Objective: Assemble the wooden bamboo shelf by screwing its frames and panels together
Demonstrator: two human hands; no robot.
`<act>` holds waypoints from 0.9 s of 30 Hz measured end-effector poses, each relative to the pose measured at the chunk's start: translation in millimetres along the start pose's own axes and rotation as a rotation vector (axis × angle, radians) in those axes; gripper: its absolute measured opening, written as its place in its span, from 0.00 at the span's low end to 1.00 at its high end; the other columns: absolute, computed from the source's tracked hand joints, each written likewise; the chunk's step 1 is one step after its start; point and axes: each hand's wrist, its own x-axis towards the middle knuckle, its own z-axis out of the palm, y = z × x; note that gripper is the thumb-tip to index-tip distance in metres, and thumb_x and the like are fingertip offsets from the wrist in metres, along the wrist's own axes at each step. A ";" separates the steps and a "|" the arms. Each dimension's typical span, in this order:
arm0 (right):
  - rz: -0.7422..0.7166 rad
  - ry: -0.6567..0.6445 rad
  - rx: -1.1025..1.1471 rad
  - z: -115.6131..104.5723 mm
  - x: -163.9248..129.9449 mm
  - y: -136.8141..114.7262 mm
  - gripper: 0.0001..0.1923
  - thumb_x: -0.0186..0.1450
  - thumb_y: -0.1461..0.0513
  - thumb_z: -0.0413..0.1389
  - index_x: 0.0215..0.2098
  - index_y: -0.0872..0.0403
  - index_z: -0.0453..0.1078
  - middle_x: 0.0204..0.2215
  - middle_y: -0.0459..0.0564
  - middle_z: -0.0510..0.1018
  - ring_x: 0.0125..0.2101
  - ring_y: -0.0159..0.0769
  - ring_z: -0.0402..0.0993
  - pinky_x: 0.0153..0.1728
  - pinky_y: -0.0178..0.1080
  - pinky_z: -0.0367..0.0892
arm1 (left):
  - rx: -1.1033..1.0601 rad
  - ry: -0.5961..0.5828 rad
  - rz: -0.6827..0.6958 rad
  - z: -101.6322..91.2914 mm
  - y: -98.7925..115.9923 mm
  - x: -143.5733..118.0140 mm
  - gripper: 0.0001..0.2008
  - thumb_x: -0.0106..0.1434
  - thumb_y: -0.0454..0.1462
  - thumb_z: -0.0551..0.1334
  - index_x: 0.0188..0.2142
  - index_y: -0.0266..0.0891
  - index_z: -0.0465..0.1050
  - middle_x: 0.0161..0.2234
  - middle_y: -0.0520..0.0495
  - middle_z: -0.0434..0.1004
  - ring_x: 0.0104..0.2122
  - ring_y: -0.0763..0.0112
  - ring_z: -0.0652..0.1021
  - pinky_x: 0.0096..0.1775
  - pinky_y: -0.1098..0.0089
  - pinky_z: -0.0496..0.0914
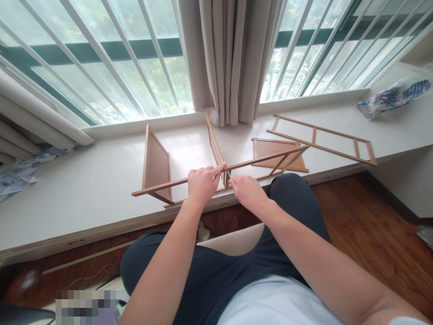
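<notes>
While no writing shows, left hand (202,184) pinches the wooden frame (176,183) and right hand (248,192) grips its rail.

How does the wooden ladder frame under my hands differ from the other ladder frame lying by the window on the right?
The frame under the hands is joined to upright panels and raised off the sill, while the frame on the right lies flat and loose. The left hand and right hand touch the first; nothing touches the second. The first runs toward the left panel; the second lies farther right, nearer the window. Both are light brown wood with cross rungs.
</notes>
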 end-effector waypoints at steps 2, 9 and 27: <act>0.001 0.009 -0.024 -2.2 0.7 2.2 0.17 0.75 0.58 0.45 0.39 0.56 0.74 0.35 0.59 0.82 0.36 0.45 0.78 0.34 0.39 0.59 | -0.004 0.005 0.000 -0.1 0.0 -0.6 0.21 0.74 0.44 0.52 0.63 0.61 0.68 0.41 0.49 0.83 0.40 0.62 0.79 0.43 0.62 0.60; 0.022 0.092 0.341 9.8 4.4 13.5 0.19 0.73 0.58 0.47 0.26 0.54 0.69 0.24 0.51 0.77 0.28 0.37 0.71 0.32 0.38 0.58 | -0.008 0.037 0.005 2.1 -0.6 0.2 0.20 0.73 0.43 0.53 0.62 0.62 0.69 0.39 0.50 0.83 0.39 0.61 0.79 0.43 0.62 0.59; 0.199 -0.121 2.271 58.4 2.4 -3.3 0.15 0.67 0.60 0.59 0.23 0.56 0.66 0.16 0.40 0.59 0.19 0.26 0.51 0.20 0.29 0.56 | -0.002 0.017 -0.007 3.4 -1.0 0.4 0.21 0.74 0.43 0.52 0.63 0.62 0.68 0.41 0.49 0.83 0.41 0.62 0.79 0.45 0.61 0.60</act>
